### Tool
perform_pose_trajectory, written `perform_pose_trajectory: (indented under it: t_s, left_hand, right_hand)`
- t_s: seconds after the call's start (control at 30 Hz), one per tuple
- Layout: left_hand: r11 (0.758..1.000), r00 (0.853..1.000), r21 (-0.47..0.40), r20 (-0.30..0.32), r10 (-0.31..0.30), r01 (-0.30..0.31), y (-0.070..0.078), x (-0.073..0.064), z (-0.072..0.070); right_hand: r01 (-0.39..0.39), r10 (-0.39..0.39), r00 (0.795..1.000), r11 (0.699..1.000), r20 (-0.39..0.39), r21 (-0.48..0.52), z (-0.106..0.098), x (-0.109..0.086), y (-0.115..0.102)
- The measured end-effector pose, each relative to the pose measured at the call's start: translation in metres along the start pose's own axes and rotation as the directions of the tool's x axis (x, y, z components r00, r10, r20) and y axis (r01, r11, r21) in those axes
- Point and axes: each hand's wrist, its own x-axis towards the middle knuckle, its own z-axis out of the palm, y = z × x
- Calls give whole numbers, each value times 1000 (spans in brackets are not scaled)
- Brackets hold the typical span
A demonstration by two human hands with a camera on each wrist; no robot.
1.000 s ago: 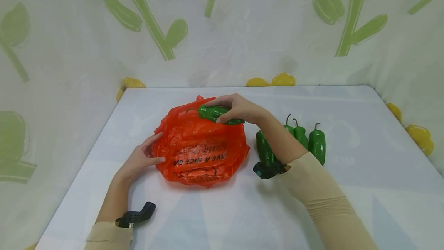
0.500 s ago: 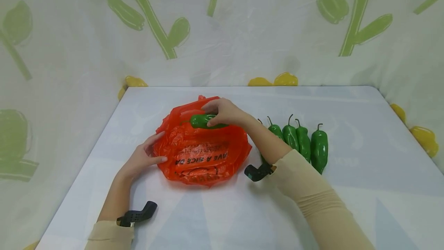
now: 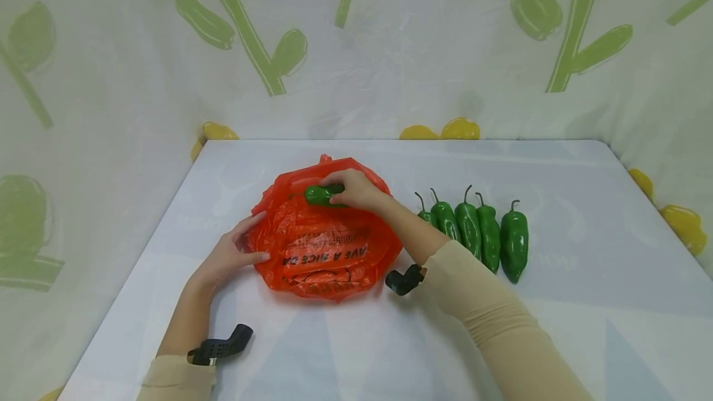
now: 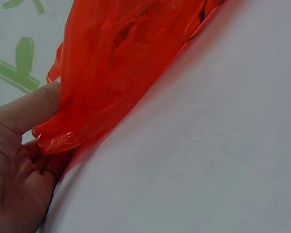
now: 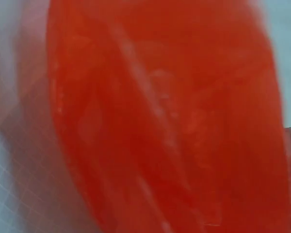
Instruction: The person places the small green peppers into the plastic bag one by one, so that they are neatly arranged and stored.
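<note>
A red plastic bag [image 3: 323, 271] lies on the white table, its mouth spread and its black lettering upside down to me. My left hand [image 3: 225, 258] holds the bag's left side. In the left wrist view, bunched red plastic [image 4: 111, 73] sits between the thumb and fingers of that hand [image 4: 19, 160]. Over the bag's opening, my right hand [image 3: 356, 190] grips a green pepper [image 3: 317, 195] from above, stem pointing left. The palm hides the pepper's other end. In the right wrist view, blurred red plastic [image 5: 174, 116] covers most of the picture.
Several green peppers [image 3: 468, 224] lie in a row to the right of the bag, stems away from me. The right forearm and sleeve [image 3: 479, 302] cover the near ends of some. A patterned curtain [image 3: 356, 79] stands behind the table [image 3: 590, 234].
My right hand has moved left and lower over the bag with the pepper, bringing more of the row into view. The left hand stays at the bag's side.
</note>
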Motion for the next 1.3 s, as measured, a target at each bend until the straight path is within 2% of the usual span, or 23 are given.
perform_pose_trajectory:
  t_s: [0.3,0.6,0.8,1.1,1.3]
  left_hand:
    - [1000,1000,1,-3,14,-14,0,-2,1]
    - [1000,1000,18,-11,10,-9,3,-2,0]
    - [1000,1000,28,-10,5,-5,2,-2,1]
    - [999,1000,32,-8,-5,5,1,-2,1]
    - [1000,1000,24,-13,-8,8,5,-4,2]
  right_hand:
    - [-20,22,999,998,28,-63,1,0,4]
    - [32,-32,999,990,1,-136,1,2,7]
    - [36,-39,999,989,-19,-140,7,4,10]
    - [110,-119,991,984,-60,-138,4,-1,8]
    - [93,-99,992,992,-73,-87,1,-9,3]
